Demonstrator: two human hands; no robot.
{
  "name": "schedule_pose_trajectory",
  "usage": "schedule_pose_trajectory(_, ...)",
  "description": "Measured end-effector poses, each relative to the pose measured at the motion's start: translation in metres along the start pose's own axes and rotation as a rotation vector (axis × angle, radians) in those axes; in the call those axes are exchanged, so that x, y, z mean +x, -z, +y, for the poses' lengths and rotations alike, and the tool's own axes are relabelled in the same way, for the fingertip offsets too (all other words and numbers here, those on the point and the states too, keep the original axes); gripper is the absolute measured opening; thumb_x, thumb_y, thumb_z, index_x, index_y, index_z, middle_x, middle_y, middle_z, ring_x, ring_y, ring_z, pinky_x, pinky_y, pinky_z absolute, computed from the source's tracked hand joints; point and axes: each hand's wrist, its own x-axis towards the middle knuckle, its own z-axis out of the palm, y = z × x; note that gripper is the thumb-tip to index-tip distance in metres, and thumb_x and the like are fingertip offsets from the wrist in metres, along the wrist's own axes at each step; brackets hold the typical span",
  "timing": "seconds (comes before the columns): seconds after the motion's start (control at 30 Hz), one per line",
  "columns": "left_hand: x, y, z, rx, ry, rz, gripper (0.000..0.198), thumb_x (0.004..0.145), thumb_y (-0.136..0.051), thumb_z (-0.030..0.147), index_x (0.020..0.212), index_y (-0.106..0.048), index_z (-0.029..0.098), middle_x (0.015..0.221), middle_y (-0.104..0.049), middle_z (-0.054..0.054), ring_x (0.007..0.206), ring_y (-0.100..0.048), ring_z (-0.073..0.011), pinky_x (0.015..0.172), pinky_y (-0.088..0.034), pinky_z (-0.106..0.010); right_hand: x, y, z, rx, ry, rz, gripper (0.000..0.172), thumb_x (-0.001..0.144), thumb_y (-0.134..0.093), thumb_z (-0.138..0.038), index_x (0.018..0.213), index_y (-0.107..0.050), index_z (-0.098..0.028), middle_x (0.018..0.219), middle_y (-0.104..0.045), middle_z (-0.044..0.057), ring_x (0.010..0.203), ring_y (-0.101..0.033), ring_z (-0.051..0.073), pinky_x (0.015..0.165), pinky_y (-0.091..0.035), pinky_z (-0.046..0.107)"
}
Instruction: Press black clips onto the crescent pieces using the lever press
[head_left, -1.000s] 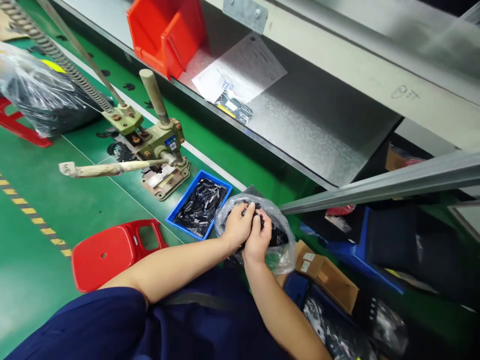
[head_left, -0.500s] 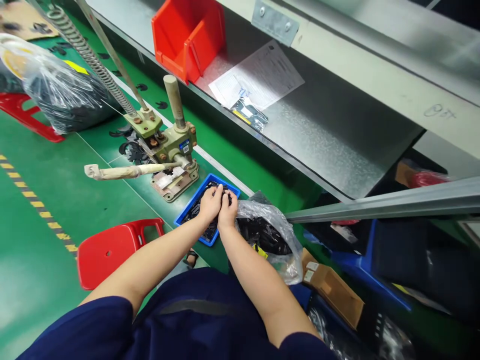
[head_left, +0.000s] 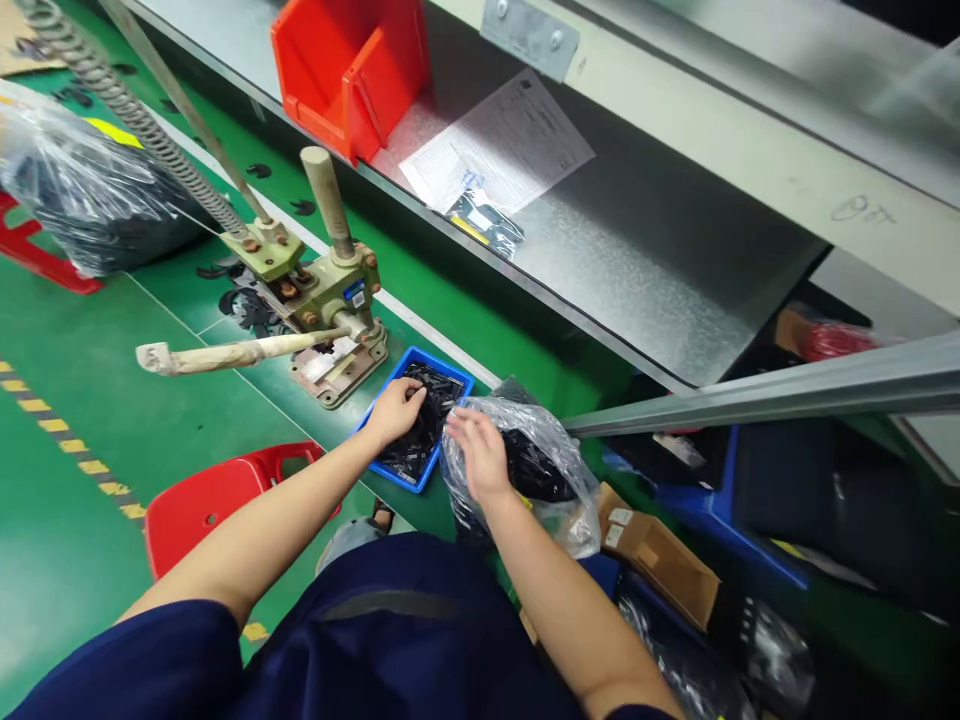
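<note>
My left hand (head_left: 396, 410) is over the left side of a blue tray (head_left: 415, 488) of small black strip-like pieces (head_left: 429, 408). Its fingers and thumb are apart, with nothing visible between them; the fingertips are near the pieces. To the right, my right hand (head_left: 481, 455) is open, fingers stretched, at the near left rim of a clear plastic bag (head_left: 577, 470). More black pieces (head_left: 536, 465) lie inside that bag. Whether the right fingers touch the plastic I cannot tell.
A green hand press (head_left: 341, 290) with a long lever stands left of the tray, black scraps (head_left: 251, 305) behind it. Beyond are an orange bin (head_left: 352, 80) and a paper sheet (head_left: 517, 140) on a metal shelf. A red stool (head_left: 202, 510) and a cardboard box (head_left: 660, 565) flank me.
My hands were cupped together over the tray around black pieces. They have parted: the left has moved left over the tray, the right has opened and moved right to the bag.
</note>
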Motion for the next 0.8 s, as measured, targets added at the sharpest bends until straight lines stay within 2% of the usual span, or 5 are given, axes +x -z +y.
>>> schedule_pose_trajectory(0.07, -0.031, -0.016, 0.018, -0.035, -0.113, -0.043, 0.028, 0.1, -0.061, 0.046, 0.105, -0.072, 0.021, 0.106, -0.075, -0.009, 0.099, -0.07, -0.0244, 0.097, -0.057, -0.039, -0.023, 0.043, 0.007, -0.069, -0.02, 0.123, 0.048, 0.093, -0.06, -0.065, 0.111, -0.073, -0.023, 0.121, -0.077, 0.011, 0.115, -0.072, 0.026, 0.107, -0.058, 0.049)
schedule_pose_trajectory(0.17, -0.067, -0.061, 0.047, -0.009, -0.323, -0.428, 0.025, 0.102, -0.06, 0.043, 0.108, -0.074, 0.023, 0.106, -0.076, -0.006, 0.098, -0.072, -0.0216, 0.093, -0.058, -0.034, -0.033, 0.102, 0.024, -0.221, -0.1, 0.332, 0.046, 0.094, -0.064, -0.061, 0.11, -0.072, -0.019, 0.118, -0.076, 0.012, 0.114, -0.07, 0.027, 0.111, -0.054, 0.053)
schedule_pose_trajectory(0.3, -0.071, -0.128, 0.071, 0.364, -0.308, -0.598, 0.03, 0.098, -0.062, 0.031, 0.122, -0.073, 0.016, 0.127, -0.073, -0.016, 0.126, -0.067, -0.0288, 0.114, -0.05, -0.038, -0.011, 0.149, 0.039, -0.429, -0.179, 0.477, 0.043, 0.096, -0.069, -0.052, 0.123, -0.068, -0.017, 0.134, -0.069, 0.011, 0.129, -0.064, 0.027, 0.116, -0.051, 0.056)
schedule_pose_trajectory(0.5, -0.049, -0.171, 0.072, 0.596, -0.256, -0.478, 0.065, 0.098, -0.059, 0.039, 0.154, -0.052, 0.008, 0.152, -0.053, -0.029, 0.143, -0.049, -0.0447, 0.121, -0.038, -0.059, 0.011, 0.16, 0.045, -0.663, -0.273, 0.458, 0.061, 0.09, -0.075, -0.045, 0.143, -0.06, -0.019, 0.16, -0.053, 0.016, 0.152, -0.046, 0.035, 0.128, -0.035, 0.061)
schedule_pose_trajectory(0.8, -0.05, -0.17, 0.069, 0.758, -0.228, -0.516, 0.079, 0.094, -0.058, 0.063, 0.16, -0.049, 0.02, 0.153, -0.054, -0.024, 0.145, -0.044, -0.0468, 0.116, -0.039, -0.064, 0.006, 0.167, 0.039, -0.813, -0.354, 0.29, 0.077, 0.092, -0.061, -0.054, 0.158, -0.045, -0.019, 0.166, -0.046, 0.019, 0.156, -0.043, 0.034, 0.131, -0.032, 0.049)
